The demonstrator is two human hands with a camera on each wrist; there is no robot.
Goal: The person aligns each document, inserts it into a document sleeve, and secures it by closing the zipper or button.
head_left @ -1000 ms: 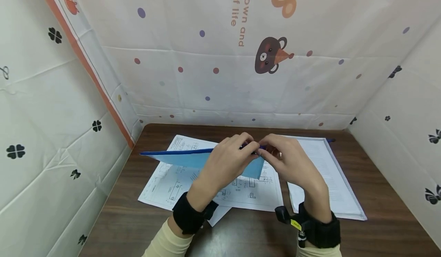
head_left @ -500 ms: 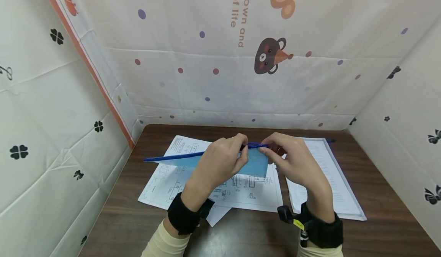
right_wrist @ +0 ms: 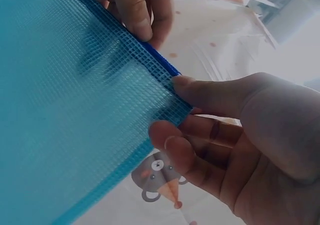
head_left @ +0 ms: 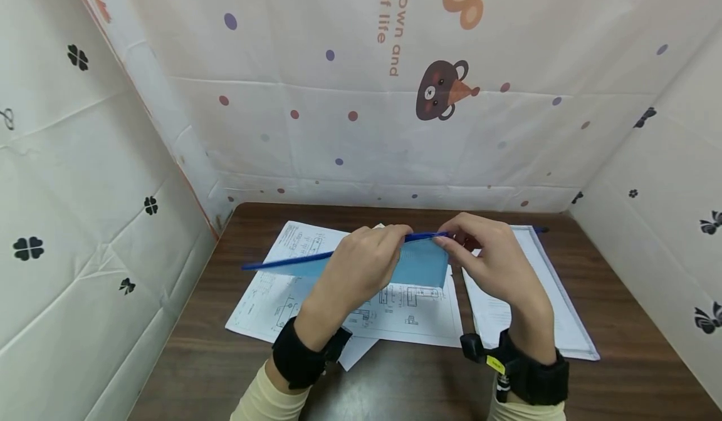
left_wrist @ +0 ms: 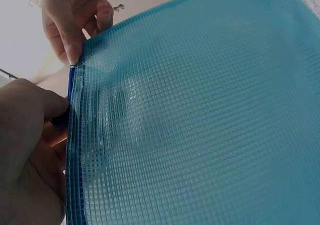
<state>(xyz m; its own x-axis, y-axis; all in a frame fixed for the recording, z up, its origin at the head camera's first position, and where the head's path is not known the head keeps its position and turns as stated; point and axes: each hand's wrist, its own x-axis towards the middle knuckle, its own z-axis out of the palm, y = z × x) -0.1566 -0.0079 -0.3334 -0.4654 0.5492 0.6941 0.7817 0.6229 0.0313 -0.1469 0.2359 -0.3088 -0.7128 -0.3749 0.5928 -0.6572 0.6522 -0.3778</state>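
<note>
A translucent blue mesh zipper pouch (head_left: 420, 267) is held up above the papers, its dark blue zipper edge (head_left: 290, 261) uppermost and sloping down to the left. My left hand (head_left: 358, 264) pinches that edge around its middle; a small dark piece (left_wrist: 61, 119) shows by the thumb in the left wrist view. At the pouch's right corner, my right hand (head_left: 493, 261) grips with thumb and fingers. The right wrist view shows the right thumb (right_wrist: 205, 92) on the mesh (right_wrist: 75, 115) beside the zipper. Part of the zipper is hidden behind the left hand.
Sheets with printed technical drawings (head_left: 265, 308) lie under the pouch on the brown wooden table (head_left: 192, 339). To the right is a stack of printed pages (head_left: 555, 321) in a clear-edged holder. Patterned white cloth (head_left: 316, 133) stands behind and at both sides.
My hands have drawn apart: the left slid left along the zipper edge, the right moved slightly right. The pouch shifted right, and its left end dropped a little.
</note>
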